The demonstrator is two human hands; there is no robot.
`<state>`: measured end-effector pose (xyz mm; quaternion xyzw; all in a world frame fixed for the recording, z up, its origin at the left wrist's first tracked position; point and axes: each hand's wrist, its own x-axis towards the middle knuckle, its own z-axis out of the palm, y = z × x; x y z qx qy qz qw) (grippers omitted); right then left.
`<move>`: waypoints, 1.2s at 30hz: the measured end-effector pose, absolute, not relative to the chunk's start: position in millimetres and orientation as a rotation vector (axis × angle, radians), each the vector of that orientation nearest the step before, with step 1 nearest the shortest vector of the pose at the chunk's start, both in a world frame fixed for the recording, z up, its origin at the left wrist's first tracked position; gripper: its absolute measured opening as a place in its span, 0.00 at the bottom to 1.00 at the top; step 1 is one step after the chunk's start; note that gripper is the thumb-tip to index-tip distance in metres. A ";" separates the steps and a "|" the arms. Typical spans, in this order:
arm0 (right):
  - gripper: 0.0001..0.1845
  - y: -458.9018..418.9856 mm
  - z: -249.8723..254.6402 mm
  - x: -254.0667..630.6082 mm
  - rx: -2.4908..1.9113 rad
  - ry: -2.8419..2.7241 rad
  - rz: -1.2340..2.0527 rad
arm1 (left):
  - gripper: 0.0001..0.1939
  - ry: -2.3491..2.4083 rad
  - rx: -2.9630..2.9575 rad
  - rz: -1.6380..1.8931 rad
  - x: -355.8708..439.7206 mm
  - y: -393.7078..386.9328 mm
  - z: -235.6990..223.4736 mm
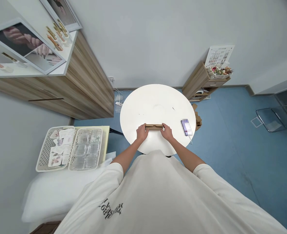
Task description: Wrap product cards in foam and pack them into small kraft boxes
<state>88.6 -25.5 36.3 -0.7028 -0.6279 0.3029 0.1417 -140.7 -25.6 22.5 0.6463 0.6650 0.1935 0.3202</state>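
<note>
A flat brown cardboard box lies on the round white table, near its front edge. My left hand grips the box's left end with curled fingers. My right hand grips its right end the same way. The box sits level between both hands. A phone with a white cable lies on the table just right of my right hand.
A white tray of clear plastic cases and cards rests on a yellow surface at the left. A wooden cabinet stands behind it. A small wooden shelf stands beyond the table. A glass chair sits at the far right on the blue floor.
</note>
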 end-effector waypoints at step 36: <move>0.28 -21.6 42.6 86.6 -1.995 -2.043 0.694 | 0.20 1.553 1.839 0.619 -154.3 -14.9 18.8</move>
